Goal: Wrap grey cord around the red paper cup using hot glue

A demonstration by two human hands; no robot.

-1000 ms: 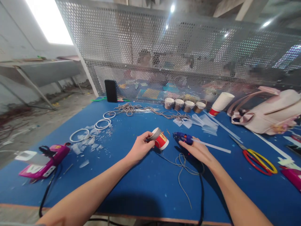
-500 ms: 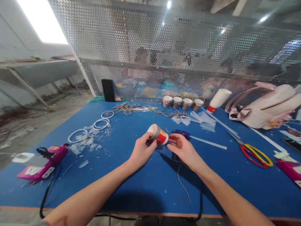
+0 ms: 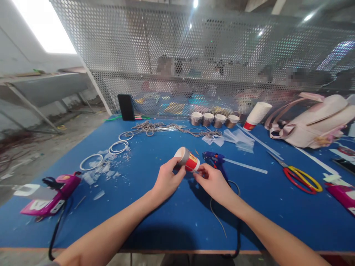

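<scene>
Both hands, left hand (image 3: 166,181) and right hand (image 3: 212,183), have a grip on our half-wrapped paper cup (image 3: 187,159); four finished cups (image 3: 215,119) wait at the desk's (image 3: 155,218) far edge.

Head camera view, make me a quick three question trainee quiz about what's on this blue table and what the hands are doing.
1. True or false: both hands touch the red and white paper cup.
2. What lies just right of the cup? A) blue glue gun B) scissors C) phone
3. How many small wrapped cups stand in a row by the mesh screen?

Key: 1 true, the left hand and right hand both grip it. 2 A. 3 four.
</scene>
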